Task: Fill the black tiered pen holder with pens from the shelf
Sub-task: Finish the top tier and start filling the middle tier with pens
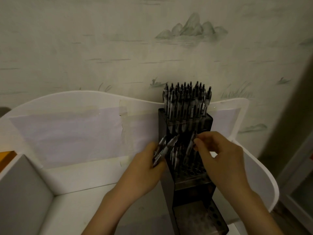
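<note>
While the white shelf (101, 177) is sitting against the patterned wall (118, 48), the left hand (144, 172) is gripping a small bundle of pens (163, 148), fingers curled round them, just left of the black tiered pen holder (186, 167). Moving right, that holder is standing on the shelf, its top tier packed with upright pens (186, 99). Further right, the right hand (221, 155) is pinching 1 pen (191, 145) over the middle tier, tilted.
</note>
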`<action>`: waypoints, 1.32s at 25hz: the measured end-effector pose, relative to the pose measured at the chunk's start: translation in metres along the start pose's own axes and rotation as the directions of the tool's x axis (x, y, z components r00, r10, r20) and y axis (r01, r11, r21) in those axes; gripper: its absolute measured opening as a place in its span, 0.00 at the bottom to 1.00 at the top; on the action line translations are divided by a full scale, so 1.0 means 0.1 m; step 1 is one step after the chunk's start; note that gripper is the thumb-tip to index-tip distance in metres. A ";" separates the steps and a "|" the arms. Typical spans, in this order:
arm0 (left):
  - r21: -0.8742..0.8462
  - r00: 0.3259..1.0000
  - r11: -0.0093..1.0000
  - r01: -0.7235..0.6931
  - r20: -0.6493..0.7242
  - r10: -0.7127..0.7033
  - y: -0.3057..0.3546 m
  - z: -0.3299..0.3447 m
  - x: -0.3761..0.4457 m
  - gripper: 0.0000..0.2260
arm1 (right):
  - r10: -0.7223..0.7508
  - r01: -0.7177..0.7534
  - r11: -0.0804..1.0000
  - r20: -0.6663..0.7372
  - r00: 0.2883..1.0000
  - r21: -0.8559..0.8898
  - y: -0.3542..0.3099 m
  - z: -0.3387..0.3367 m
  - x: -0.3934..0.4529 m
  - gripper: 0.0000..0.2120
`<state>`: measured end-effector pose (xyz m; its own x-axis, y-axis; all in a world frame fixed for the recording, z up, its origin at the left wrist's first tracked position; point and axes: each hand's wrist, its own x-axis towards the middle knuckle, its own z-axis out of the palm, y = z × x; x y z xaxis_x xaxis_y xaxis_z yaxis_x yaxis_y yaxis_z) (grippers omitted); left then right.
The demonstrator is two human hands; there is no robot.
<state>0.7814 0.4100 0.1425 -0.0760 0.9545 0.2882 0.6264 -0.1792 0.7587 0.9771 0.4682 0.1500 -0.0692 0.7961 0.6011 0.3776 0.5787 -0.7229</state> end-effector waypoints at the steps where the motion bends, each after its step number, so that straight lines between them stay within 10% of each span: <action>1: -0.005 1.000 1.000 0.002 0.005 -0.001 0.00 0.00 0.00 0.09 | -0.005 0.005 1.000 0.018 1.000 -0.014 0.03 0.04 -0.02 0.04; 17: -0.040 0.999 0.999 -0.022 -0.028 0.021 0.07 0.01 -0.03 0.07 | 0.171 -0.146 0.981 0.211 0.962 -0.130 0.20 0.11 -0.13 0.05; 22: -0.040 0.999 0.998 -0.044 -0.018 0.043 0.10 0.06 -0.04 0.08 | 0.110 -0.112 0.993 0.070 0.992 0.039 -0.02 0.01 -0.17 0.04; 33: -0.056 0.997 0.996 -0.071 0.020 0.072 0.20 0.15 -0.05 0.10 | 0.288 -0.402 0.817 0.312 0.905 0.413 -0.25 -0.01 -0.10 0.05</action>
<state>0.8063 0.4052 0.1472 -0.0151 0.9437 0.3304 0.5858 -0.2595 0.7678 0.9692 0.4458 0.1623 -0.2424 0.9425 0.2300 -0.0446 0.2260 -0.9731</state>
